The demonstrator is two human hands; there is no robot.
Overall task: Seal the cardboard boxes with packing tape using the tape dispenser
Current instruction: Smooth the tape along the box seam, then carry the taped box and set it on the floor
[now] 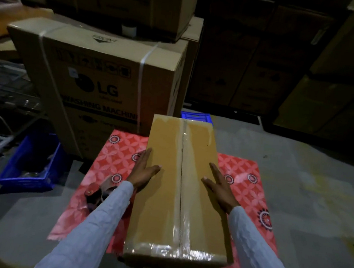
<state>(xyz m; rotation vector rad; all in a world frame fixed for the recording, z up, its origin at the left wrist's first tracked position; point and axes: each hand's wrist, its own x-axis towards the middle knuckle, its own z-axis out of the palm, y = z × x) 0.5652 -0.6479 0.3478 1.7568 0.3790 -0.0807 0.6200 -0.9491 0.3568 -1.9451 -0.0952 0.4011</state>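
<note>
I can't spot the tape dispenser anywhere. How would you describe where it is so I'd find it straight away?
Start at the long brown cardboard box lying on the red patterned mat. Follow the person's left hand back along its pale sleeve. Just left of that sleeve lies the reddish tape dispenser with a brown tape roll, the only small tool on the mat.

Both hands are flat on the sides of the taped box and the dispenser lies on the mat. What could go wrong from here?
1. The left hand and right hand only press the cardboard box with straight fingers; if lifted this way, it could slip.
2. The tape dispenser lies close beside the box under the left sleeve; shifting the box may knock it.
3. The patterned mat could slide on the floor.
</note>
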